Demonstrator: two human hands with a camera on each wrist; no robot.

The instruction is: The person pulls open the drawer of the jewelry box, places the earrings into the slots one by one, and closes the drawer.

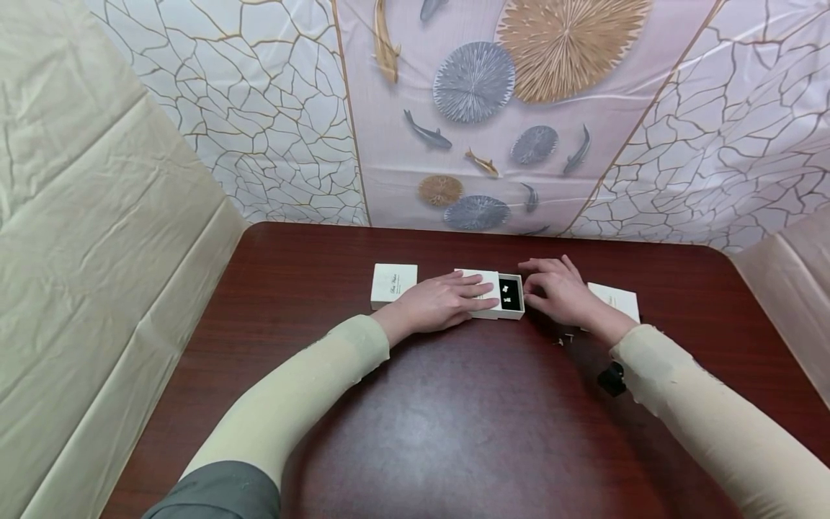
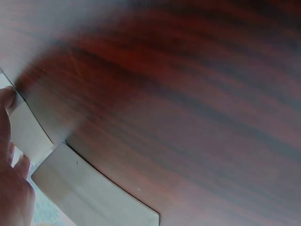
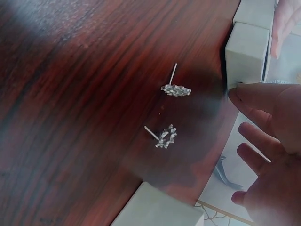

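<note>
My left hand [image 1: 447, 299] lies over the sleeve of the middle white jewelry box [image 1: 489, 314], fingers across its top and the thumb [image 2: 6, 97] on its near side. Its drawer [image 1: 521, 311] is partly out to the right and shows a black insert [image 1: 511, 290] bearing two small silvery earrings [image 1: 506, 289]. At the drawer's right end, my right hand [image 1: 554, 288] has thumb and forefinger together; a small dark bit shows at their tips in the right wrist view. Two sparkly stud earrings [image 3: 176, 90] lie loose on the table beneath that hand.
Another white box [image 1: 394, 280] stands left of the middle one, partly behind the left wrist. A third white box [image 1: 616, 299] is at the right, partly covered by the right hand and wrist. Patterned cloth [image 1: 402, 158] rises behind the brown table [image 1: 421, 432].
</note>
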